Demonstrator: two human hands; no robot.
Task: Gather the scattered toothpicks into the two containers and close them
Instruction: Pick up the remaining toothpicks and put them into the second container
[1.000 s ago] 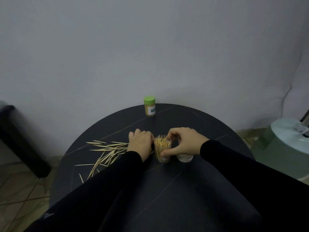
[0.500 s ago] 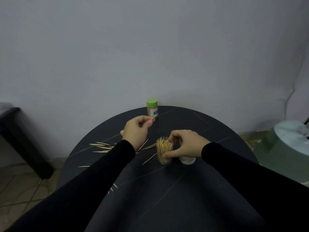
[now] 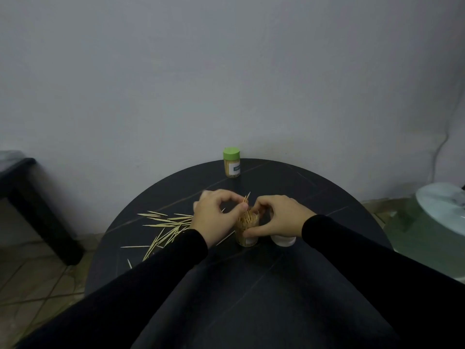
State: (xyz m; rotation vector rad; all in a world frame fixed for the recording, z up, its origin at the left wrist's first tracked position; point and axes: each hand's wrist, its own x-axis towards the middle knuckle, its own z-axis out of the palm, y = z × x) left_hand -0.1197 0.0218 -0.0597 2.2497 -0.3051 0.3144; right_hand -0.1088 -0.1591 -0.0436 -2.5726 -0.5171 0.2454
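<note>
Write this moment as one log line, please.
left hand: pinches toothpicks over open container | right hand: holds container | loose toothpicks: on table | green-lidded container: closed

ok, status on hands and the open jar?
Left hand pinching toothpicks over open jar. Right hand gripping jar. Loose toothpicks left of it.

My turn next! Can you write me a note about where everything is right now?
Left hand: pinches a few toothpicks over the open container.
Right hand: grips that open container, steadying it on the round black table.
White lid: beside it, under the right wrist.
Done: green-lidded container stands closed at the table's far edge.
Left: drop in these picks, gather the scattered toothpicks on the left, then put the white lid on.
</note>
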